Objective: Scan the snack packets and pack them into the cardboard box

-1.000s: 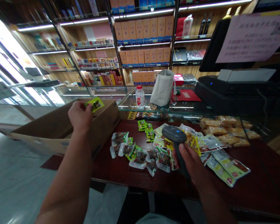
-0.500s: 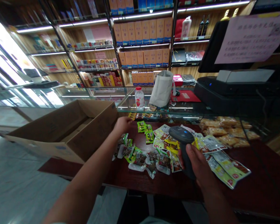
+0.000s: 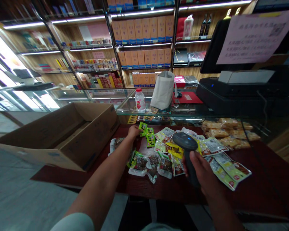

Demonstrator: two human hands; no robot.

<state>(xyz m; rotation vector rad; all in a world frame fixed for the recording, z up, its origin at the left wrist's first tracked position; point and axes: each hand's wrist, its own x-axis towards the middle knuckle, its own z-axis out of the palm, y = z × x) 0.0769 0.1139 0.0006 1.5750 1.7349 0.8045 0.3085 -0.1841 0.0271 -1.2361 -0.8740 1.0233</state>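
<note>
My left hand (image 3: 134,131) reaches over the far edge of the pile, its fingertips at a small green snack packet (image 3: 143,129). Whether it grips that packet, I cannot tell. My right hand (image 3: 199,170) is closed around the handle of a black handheld barcode scanner (image 3: 185,141), which hangs over the packets with its head forward. Below it lie several clear packets of dark braised snack (image 3: 141,163) and several yellow-green printed packets (image 3: 231,170), spread on a dark red wooden counter (image 3: 144,189).
An open cardboard box (image 3: 86,141) stands at the counter's left end. Pale bagged snacks (image 3: 226,133) sit at the right, behind the glass case (image 3: 159,110). A black till (image 3: 233,93) stands at the right, and a bottle and a canvas bag stand on the glass.
My left hand has moved right and away from the box, from the near packets to the green ones. The scanner stays in my right hand, and the whole view has shifted slightly.
</note>
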